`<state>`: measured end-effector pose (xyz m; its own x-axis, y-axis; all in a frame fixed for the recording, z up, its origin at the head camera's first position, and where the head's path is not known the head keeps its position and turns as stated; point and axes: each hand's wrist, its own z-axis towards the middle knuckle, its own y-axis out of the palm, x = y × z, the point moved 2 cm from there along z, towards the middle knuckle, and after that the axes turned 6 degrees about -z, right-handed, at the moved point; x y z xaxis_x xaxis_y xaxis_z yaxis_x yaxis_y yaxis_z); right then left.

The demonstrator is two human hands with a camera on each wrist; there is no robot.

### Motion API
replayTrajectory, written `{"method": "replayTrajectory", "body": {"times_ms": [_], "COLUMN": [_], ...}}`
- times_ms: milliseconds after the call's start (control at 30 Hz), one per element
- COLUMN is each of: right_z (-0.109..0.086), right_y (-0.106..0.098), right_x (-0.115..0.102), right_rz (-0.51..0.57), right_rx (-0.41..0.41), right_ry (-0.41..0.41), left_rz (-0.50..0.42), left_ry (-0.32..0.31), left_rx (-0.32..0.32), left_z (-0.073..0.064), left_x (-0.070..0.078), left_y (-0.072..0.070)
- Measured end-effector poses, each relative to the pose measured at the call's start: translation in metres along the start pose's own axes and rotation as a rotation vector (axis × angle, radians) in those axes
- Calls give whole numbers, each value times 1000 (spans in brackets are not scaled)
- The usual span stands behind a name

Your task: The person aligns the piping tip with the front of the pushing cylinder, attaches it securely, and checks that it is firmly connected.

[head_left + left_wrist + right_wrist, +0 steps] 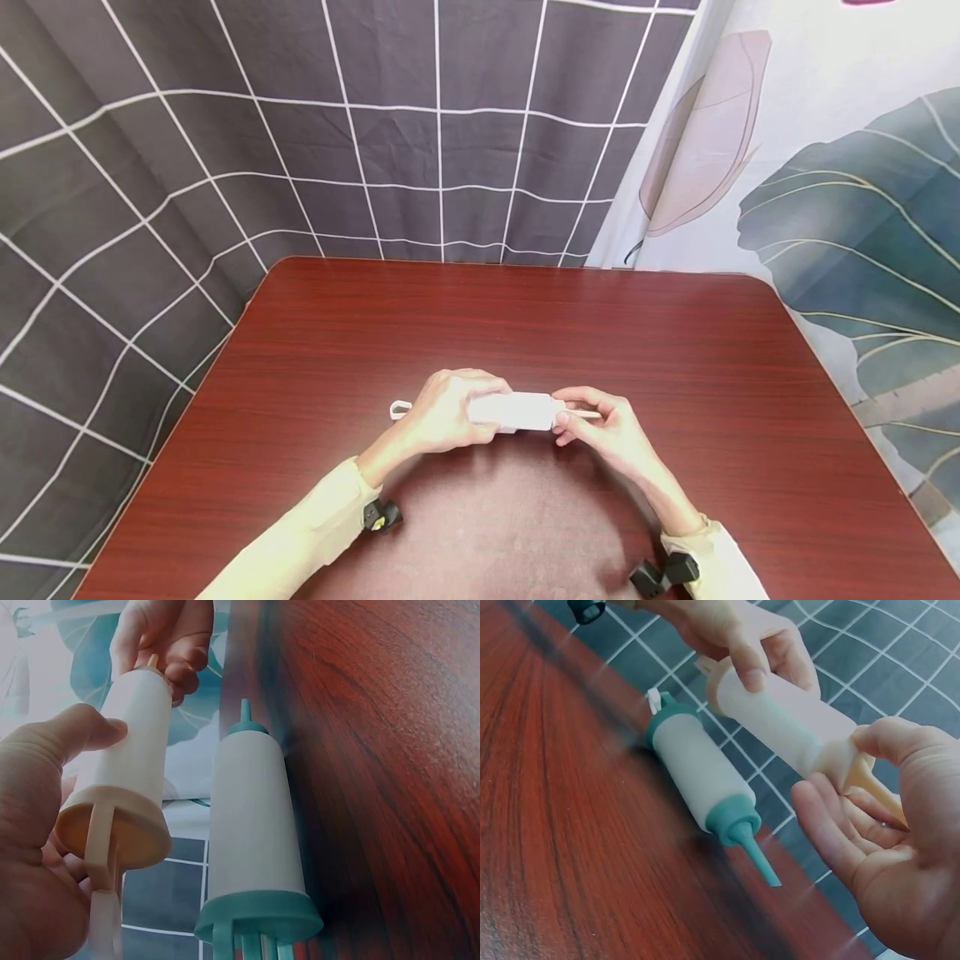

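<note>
My left hand (450,410) grips the white barrel of an icing syringe (142,724), thumb along its side. Its beige end cap and plunger handle (112,832) stick out behind that palm. At the other end, my right hand (607,427) pinches the beige nozzle cap (834,763) between thumb and fingers, with the tapered nozzle (877,795) pointing into the palm. A second icing syringe (701,772), white with green caps and a green nozzle (759,862), lies on the table just beside the held one. From the head view it is mostly covered by the held syringe and left hand.
The dark red wooden table (375,325) has rounded far corners. A grey curtain with white grid lines (390,142) hangs behind and to the left. On the right hangs a leaf-patterned curtain (847,217). Small black wrist cameras (382,517) sit on both sleeves.
</note>
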<state>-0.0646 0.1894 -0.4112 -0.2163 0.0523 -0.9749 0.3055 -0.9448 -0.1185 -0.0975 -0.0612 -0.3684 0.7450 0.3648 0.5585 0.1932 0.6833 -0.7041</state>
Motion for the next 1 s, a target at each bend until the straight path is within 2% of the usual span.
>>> {"method": "replayTrajectory", "body": {"times_ms": [133, 400, 467, 700, 1000], "right_z": [0, 1, 1, -1, -1], "right_y": [-1, 0, 0, -1, -1], "right_x": [1, -3, -2, -1, 1], "right_rz": [-12, -124, -124, -92, -75], "right_rx": [13, 68, 64, 50, 34], "right_ry": [-63, -176, -163, -34, -14], "left_rz": [3, 3, 5, 2, -3], "left_ry": [-8, 1, 1, -6, -2], "left_rx": [-5, 2, 0, -6, -2], "left_z": [0, 1, 1, 1, 1], "left_x": [-1, -1, 0, 1, 3], "left_y": [0, -1, -1, -1, -1]}}
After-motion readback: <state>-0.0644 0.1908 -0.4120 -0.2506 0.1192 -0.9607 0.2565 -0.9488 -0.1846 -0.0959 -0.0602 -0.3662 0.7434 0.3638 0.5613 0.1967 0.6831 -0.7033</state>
